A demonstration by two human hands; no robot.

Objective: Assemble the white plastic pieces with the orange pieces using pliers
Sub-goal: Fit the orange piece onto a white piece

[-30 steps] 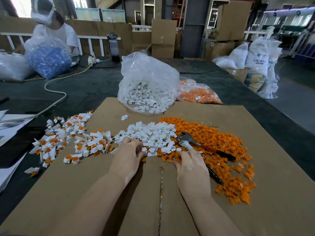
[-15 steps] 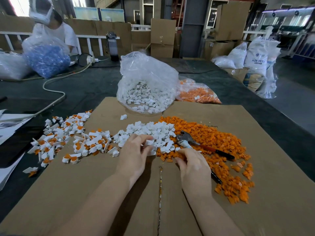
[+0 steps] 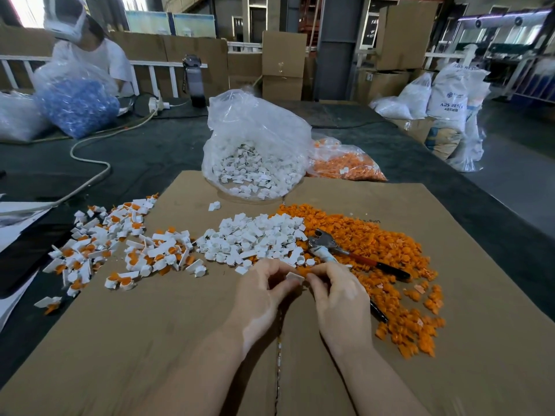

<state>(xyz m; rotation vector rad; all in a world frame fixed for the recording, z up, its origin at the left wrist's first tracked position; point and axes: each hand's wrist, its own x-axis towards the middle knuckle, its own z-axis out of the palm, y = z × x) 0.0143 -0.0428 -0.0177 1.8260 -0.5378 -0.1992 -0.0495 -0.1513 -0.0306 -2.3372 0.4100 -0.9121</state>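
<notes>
The white sack (image 3: 447, 99) standing at the far right, beside the surface, carries dark blue print reading "ABS RESIN", with a small logo above it and a smaller line below that is too blurred to read. Part of the same lettering shows near its top edge. A faint mark on the cardboard sheet (image 3: 372, 221) cannot be made out.

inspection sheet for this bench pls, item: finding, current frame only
Surface: brown cardboard sheet on a dark table.
Job's things: loose white pieces; orange pieces; pliers lying on the orange pile; assembled pieces at left; bagged white and orange stock behind.
Clutter: papers at left edge.
Grippers: left hand and right hand pinch one white piece together.
Cables: white cord, power strip.
Surroundings: second person, cartons, sacks.
</notes>
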